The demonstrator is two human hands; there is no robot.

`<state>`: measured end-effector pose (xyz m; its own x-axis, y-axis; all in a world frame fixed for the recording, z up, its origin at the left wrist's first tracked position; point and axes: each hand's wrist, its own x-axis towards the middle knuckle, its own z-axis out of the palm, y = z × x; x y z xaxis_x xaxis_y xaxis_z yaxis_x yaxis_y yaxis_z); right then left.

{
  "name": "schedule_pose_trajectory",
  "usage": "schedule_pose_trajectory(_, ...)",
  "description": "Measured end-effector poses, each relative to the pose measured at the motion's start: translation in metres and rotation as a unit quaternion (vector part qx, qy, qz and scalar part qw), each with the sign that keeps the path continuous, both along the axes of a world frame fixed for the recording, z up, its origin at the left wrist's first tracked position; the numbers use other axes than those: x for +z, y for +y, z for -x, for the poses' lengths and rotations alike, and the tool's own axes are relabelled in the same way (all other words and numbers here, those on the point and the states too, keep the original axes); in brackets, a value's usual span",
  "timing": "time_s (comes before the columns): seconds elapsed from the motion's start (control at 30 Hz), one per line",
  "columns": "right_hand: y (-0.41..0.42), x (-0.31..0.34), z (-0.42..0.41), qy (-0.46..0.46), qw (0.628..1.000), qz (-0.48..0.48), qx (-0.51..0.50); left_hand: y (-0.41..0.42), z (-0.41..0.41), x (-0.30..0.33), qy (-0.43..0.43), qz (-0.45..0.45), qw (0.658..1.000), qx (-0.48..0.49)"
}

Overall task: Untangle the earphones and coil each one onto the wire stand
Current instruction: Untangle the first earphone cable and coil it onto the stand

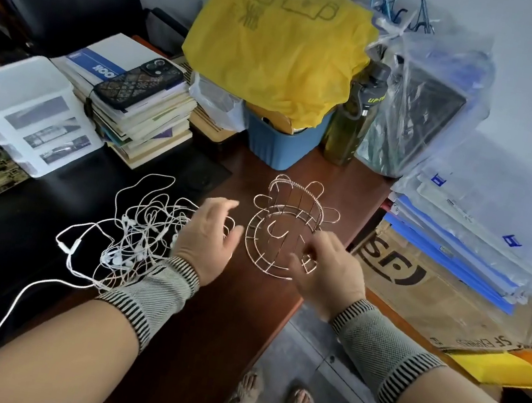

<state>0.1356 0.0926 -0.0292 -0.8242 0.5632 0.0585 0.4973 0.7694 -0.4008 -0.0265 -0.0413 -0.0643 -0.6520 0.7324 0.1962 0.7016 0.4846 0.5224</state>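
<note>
My right hand point(326, 272) pinches the near rim of the wire stand point(288, 228), which sits by the desk's point(223, 315) right edge. My left hand point(207, 237) hovers open just left of it, over the tangled earphones point(136, 230).

A tangle of white earphones point(135, 233) lay on the dark tabletop point(212, 317), partly under the left hand point(208, 241), whose fingers were loosely spread above it. Just beside it stood a copper-coloured wire stand point(284, 228). The right hand point(326, 272) touched the stand's near edge with curled fingers. Behind were a stack of books point(140, 106) carrying a phone point(139, 84), a yellow bag point(277, 44) and a green bottle point(357, 115).
</note>
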Motion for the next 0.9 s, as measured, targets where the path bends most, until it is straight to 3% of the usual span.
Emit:
schedule_pose_trajectory(0.17, -0.031, -0.017, 0.018, -0.039, 0.994, 0.031, 0.097, -0.042, 0.022, -0.022, -0.064, 0.135, 0.982, 0.118)
schedule_pose_trajectory(0.4, -0.052, -0.044, 0.045, -0.1, 0.984, 0.102, 0.111, -0.062, 0.038, -0.042, -0.14, 0.159, 0.959, 0.186)
schedule_pose_trajectory(0.9, -0.066, -0.079, 0.115, -0.143, 0.974, 0.173, 0.028, -0.06, 0.064, -0.066, -0.145, 0.206, 0.955, 0.156)
